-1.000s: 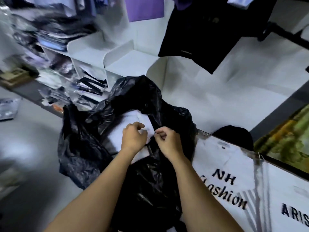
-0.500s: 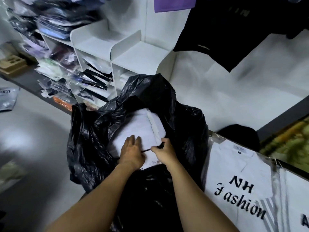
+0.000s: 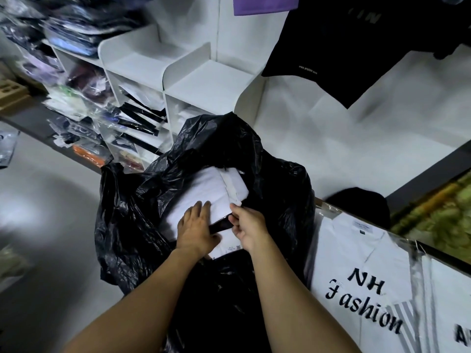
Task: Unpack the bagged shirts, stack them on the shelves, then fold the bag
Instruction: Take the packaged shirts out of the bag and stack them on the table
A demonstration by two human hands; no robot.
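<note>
A big black plastic bag [image 3: 275,189] stands open in front of me, and a stack of white packed shirts [image 3: 204,187] shows in its mouth. My left hand [image 3: 195,229] lies flat on top of the white stack, fingers straight. My right hand [image 3: 248,226] pinches a black strip [image 3: 221,224] that runs across the stack between my two hands. White shelves [image 3: 204,82] stand behind the bag; their top compartments are bare.
The shelves' left part holds piles of bagged clothes [image 3: 84,93]. A white packed shirt printed "NH Fashion" [image 3: 362,291] lies on the counter at the right. A black T-shirt [image 3: 356,47] hangs on the wall above. Grey floor [image 3: 46,225] lies to the left.
Both hands went from curled fists at the strip to the left hand spread flat on the shirts. More of the white stack shows. The view tilted up toward the shelves.
</note>
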